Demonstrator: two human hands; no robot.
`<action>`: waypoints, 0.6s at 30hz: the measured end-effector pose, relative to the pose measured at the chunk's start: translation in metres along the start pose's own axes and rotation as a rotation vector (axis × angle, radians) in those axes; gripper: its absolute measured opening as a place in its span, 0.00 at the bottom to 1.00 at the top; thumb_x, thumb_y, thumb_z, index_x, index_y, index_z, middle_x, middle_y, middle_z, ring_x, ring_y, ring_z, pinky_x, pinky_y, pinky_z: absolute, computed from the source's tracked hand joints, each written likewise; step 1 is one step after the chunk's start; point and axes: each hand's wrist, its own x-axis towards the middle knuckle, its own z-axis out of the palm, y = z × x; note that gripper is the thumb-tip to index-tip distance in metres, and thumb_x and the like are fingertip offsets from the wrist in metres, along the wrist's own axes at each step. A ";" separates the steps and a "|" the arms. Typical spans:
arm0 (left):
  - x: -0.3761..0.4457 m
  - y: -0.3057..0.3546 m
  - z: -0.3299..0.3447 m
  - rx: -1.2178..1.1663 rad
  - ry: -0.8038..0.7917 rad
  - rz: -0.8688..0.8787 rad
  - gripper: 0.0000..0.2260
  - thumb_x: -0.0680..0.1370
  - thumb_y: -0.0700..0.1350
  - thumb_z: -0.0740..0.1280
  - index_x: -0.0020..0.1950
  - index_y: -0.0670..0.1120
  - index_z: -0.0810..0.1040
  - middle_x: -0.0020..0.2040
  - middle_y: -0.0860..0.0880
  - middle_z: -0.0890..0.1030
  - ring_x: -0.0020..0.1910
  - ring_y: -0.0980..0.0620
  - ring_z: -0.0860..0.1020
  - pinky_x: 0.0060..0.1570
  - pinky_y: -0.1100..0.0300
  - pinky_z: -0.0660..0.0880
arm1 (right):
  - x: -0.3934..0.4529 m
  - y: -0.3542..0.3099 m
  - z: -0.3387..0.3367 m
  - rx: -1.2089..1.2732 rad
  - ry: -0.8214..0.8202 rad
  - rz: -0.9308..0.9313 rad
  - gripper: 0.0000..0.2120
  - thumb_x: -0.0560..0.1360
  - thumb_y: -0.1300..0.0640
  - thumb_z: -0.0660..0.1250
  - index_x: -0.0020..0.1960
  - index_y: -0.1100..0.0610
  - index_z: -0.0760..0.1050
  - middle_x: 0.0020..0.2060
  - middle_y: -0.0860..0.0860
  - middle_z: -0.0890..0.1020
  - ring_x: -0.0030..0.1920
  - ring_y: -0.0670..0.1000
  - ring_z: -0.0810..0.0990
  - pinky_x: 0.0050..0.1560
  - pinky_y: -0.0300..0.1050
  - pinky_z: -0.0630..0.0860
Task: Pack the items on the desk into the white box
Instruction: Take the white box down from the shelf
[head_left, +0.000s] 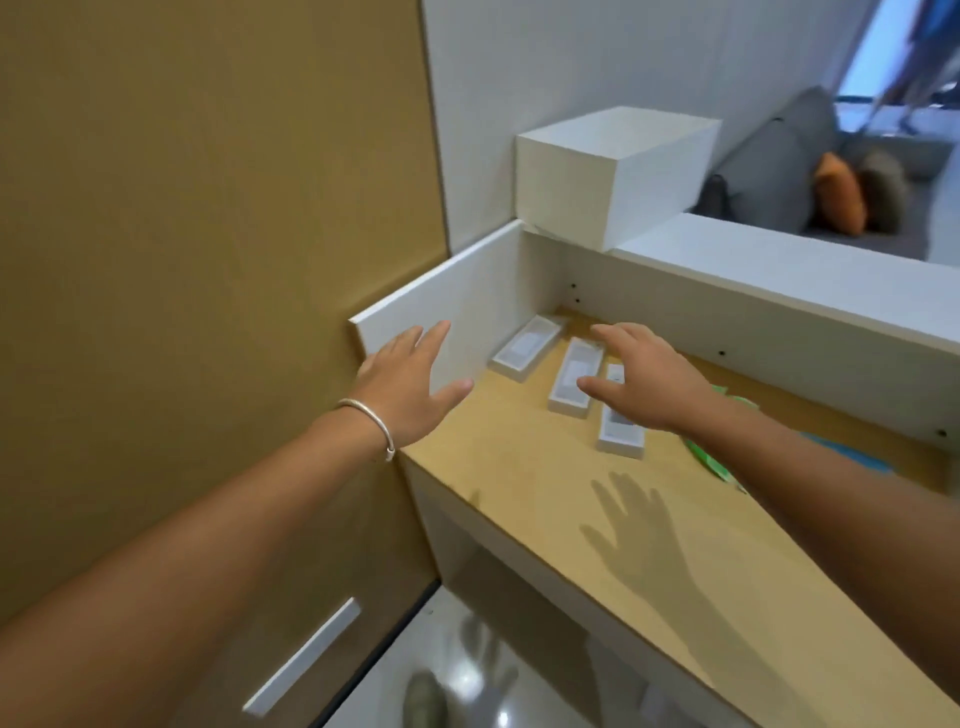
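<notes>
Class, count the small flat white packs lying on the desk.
3. One sits nearest the corner, one in the middle, one nearest, partly under the right hand. More may hide under that arm.

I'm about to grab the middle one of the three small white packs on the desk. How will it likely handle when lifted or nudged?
The middle pack looks like a rigid, flat carton, so it should probably stay stiff when lifted. Lying flat on the desk, it seems unlikely to roll or tip. Its smooth faces may let it slide if the right hand nudges it.
</notes>
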 end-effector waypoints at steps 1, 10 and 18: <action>0.018 0.004 0.005 -0.016 -0.013 0.039 0.34 0.77 0.62 0.59 0.78 0.52 0.50 0.78 0.46 0.58 0.77 0.49 0.55 0.73 0.48 0.56 | 0.004 0.010 -0.001 -0.008 0.002 0.036 0.35 0.74 0.39 0.64 0.76 0.51 0.58 0.73 0.52 0.65 0.71 0.53 0.64 0.68 0.54 0.66; 0.181 0.036 0.028 -0.109 -0.057 0.394 0.35 0.77 0.62 0.60 0.78 0.52 0.49 0.77 0.45 0.58 0.76 0.46 0.57 0.72 0.46 0.59 | 0.057 0.055 -0.020 -0.051 0.154 0.358 0.35 0.74 0.42 0.67 0.75 0.53 0.60 0.73 0.55 0.65 0.71 0.56 0.64 0.70 0.55 0.64; 0.305 0.085 0.024 -0.242 0.091 0.464 0.38 0.75 0.56 0.67 0.78 0.51 0.49 0.79 0.41 0.48 0.77 0.39 0.48 0.72 0.41 0.57 | 0.078 0.067 -0.030 -0.095 0.305 0.556 0.32 0.76 0.43 0.64 0.75 0.52 0.60 0.73 0.54 0.63 0.72 0.54 0.62 0.70 0.55 0.63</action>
